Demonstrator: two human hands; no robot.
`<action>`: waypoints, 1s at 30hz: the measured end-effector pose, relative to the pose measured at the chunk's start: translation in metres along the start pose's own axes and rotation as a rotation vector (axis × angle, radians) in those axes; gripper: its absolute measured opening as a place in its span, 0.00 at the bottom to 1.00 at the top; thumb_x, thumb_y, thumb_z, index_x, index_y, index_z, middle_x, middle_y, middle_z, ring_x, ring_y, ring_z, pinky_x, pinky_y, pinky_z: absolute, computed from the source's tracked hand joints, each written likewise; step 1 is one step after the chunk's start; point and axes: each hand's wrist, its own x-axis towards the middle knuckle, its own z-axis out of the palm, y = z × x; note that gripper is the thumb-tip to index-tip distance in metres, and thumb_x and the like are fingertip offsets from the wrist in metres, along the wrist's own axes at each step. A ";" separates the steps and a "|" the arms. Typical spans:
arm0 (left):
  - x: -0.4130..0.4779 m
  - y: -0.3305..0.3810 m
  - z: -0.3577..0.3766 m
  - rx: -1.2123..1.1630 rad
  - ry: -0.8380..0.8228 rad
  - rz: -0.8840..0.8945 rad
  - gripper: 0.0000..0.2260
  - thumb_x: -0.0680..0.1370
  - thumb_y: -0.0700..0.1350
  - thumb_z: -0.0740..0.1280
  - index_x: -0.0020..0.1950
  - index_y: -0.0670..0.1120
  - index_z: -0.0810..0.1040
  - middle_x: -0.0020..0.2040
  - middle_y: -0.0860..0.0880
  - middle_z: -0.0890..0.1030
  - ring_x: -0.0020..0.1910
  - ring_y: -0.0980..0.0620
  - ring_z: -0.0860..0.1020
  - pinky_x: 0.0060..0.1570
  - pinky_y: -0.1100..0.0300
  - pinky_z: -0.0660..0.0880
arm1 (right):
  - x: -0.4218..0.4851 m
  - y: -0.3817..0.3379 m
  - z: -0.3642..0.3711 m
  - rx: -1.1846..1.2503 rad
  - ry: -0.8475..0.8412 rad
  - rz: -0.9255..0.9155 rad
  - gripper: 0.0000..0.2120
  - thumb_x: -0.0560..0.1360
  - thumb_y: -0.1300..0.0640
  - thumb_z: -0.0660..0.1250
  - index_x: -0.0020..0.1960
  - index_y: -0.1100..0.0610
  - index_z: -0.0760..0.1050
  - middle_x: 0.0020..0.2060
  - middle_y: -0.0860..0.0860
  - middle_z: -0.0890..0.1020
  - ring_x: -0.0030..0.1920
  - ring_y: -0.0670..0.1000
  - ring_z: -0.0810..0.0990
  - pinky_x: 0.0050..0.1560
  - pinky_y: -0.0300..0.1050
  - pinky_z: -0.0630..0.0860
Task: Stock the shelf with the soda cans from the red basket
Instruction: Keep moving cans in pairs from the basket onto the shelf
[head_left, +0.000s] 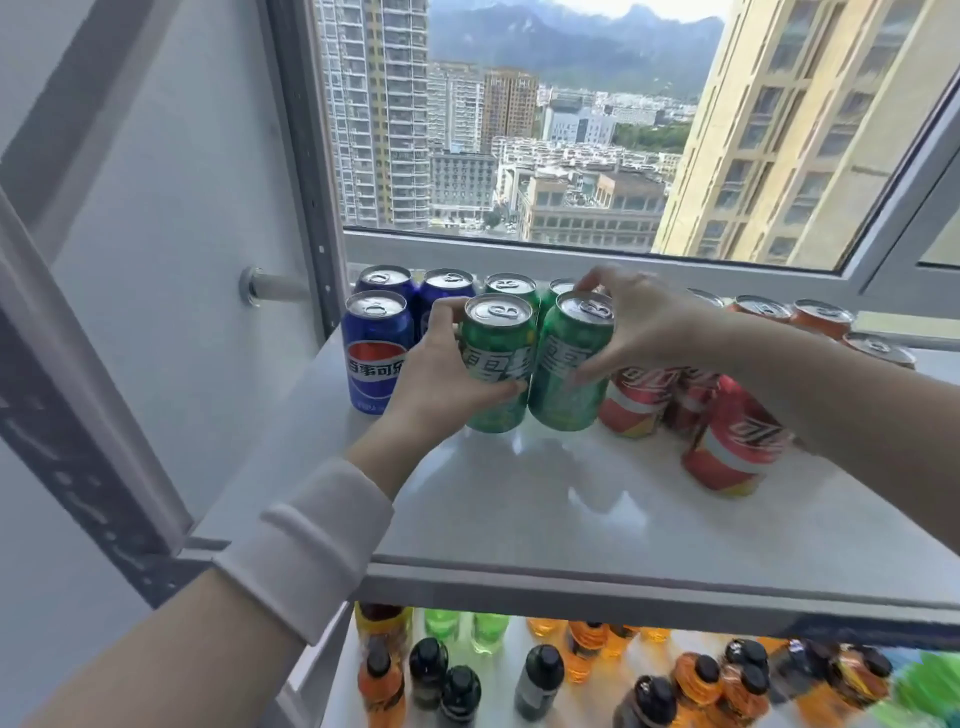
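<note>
Head view: a wide window (571, 130) fills the background, with tower blocks and hills beyond its glass. Below it runs the white top shelf (545, 519) of a rack, framed on the left by a grey perforated post (67, 415). A lower shelf (509, 712) shows under the front edge, and on it stand bottles (696, 680) with orange, green and dark contents.

The soda cans stand grouped by colour toward the back of the top shelf. Blue Pepsi cans (374, 353) are at the left, green cans in the middle, red cans (737, 441) to the right, and orange cans (821, 317) sit along the back right by the window frame, partly hidden behind the right forearm.

Both arms reach in over the shelf. A white cuff (306, 551) circles the left forearm. The left hand (441, 374) grips the left green can (496, 348), which stands upright at the front of the green group, just beside the front Pepsi can; its fingers (498, 389) are clamped round the can's side, the thumb up near the rim. The right hand (649, 322) holds the right green can (563, 384), fingers over the lid and thumb against the body. This can leans slightly to the right and touches the left one. Whether its base sits fully on the shelf cannot be told.
</note>
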 end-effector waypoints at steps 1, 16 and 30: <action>0.003 -0.002 0.002 0.011 0.000 0.001 0.33 0.63 0.43 0.78 0.62 0.49 0.65 0.52 0.53 0.75 0.54 0.52 0.75 0.56 0.55 0.75 | 0.003 0.001 0.001 -0.032 -0.004 0.012 0.43 0.57 0.45 0.79 0.65 0.53 0.64 0.59 0.53 0.74 0.59 0.53 0.71 0.59 0.54 0.73; 0.028 -0.018 0.025 0.033 -0.003 -0.049 0.35 0.61 0.44 0.78 0.63 0.51 0.64 0.54 0.50 0.78 0.56 0.49 0.77 0.58 0.48 0.74 | 0.028 0.014 0.017 -0.221 -0.014 0.065 0.43 0.58 0.44 0.78 0.67 0.55 0.64 0.60 0.55 0.69 0.63 0.55 0.62 0.59 0.50 0.66; 0.031 -0.020 0.031 0.055 0.009 -0.064 0.37 0.62 0.45 0.78 0.65 0.52 0.64 0.62 0.46 0.70 0.60 0.47 0.72 0.61 0.48 0.72 | 0.024 0.017 0.023 -0.258 0.017 0.062 0.41 0.60 0.43 0.77 0.67 0.54 0.65 0.60 0.55 0.67 0.64 0.55 0.59 0.63 0.50 0.63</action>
